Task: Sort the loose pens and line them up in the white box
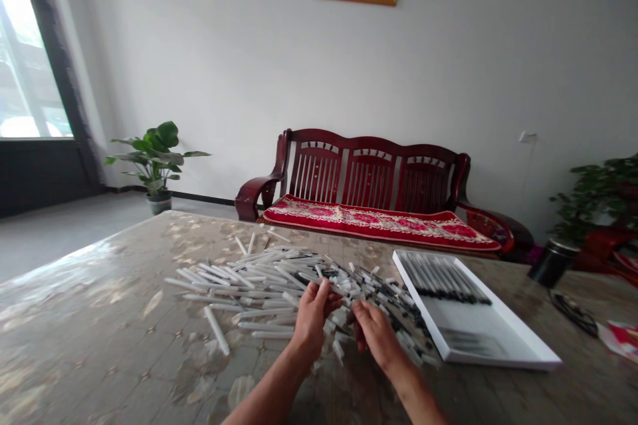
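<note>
My left hand (314, 315) is closed over the middle of the pile, thumb pressed against the fingers. A pale, slim pen part seems to stick out from its fingertips toward the right. Close beside it, my right hand (373, 331) has its thumb and fingers pinched together; what they hold is hidden. To the left and behind lie many whitish pen barrels (259, 285) in a loose heap. Around and beyond my right hand are short clear pen caps (351, 282) mixed with black pen parts (399, 305).
A shallow white box (518, 339) on the right holds a row of clear pens with black ends (443, 275) and a few more near its front. A black cylinder (553, 262), a dark cable (573, 312) and a red packet (621, 339) lie farther right. Behind the table (124, 345) stands a wooden bench (369, 172).
</note>
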Motion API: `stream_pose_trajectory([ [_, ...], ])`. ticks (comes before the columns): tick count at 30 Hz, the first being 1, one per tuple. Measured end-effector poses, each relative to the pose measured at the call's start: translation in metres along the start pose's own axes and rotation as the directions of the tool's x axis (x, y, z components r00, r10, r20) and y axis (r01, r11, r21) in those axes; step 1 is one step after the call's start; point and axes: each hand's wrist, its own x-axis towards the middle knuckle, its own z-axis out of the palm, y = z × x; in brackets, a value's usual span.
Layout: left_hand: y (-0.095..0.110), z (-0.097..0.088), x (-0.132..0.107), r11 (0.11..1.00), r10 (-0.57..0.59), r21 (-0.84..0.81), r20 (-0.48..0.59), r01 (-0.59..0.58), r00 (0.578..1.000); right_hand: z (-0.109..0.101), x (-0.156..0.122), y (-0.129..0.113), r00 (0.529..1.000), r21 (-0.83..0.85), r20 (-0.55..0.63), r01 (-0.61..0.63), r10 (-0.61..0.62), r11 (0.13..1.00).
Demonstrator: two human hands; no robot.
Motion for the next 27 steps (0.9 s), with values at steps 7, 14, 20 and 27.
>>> stream_pose_trajectory([
  [7, 0.005, -0.007, 0.004, 0.962, 0.174, 0.205, 0.044, -0.179, 0.984, 0.017, -0.019, -0.014, 0.977, -0.69, 0.142, 0.214, -0.16, 0.692],
  [14, 0.001, -0.008, 0.005, 0.846, 0.258, 0.46, 0.089, -0.27, 0.962, 0.014, -0.014, -0.003, 0.961, -0.643, 0.116, 0.266, -0.251, 0.718],
  [20, -0.001, -0.012, 0.003, 0.606, 0.323, 0.692, 0.238, -0.394, 0.916, -0.027, 0.017, 0.015, 0.926, 0.103, -0.368, 0.126, -0.08, 0.987],
  [27, -0.003, -0.01, -0.006, 0.341, 0.283, 0.809, 0.397, -0.479, 0.873, -0.027, 0.017, 0.009, 0.885, 0.476, -0.462, 0.194, 0.055, 0.858],
])
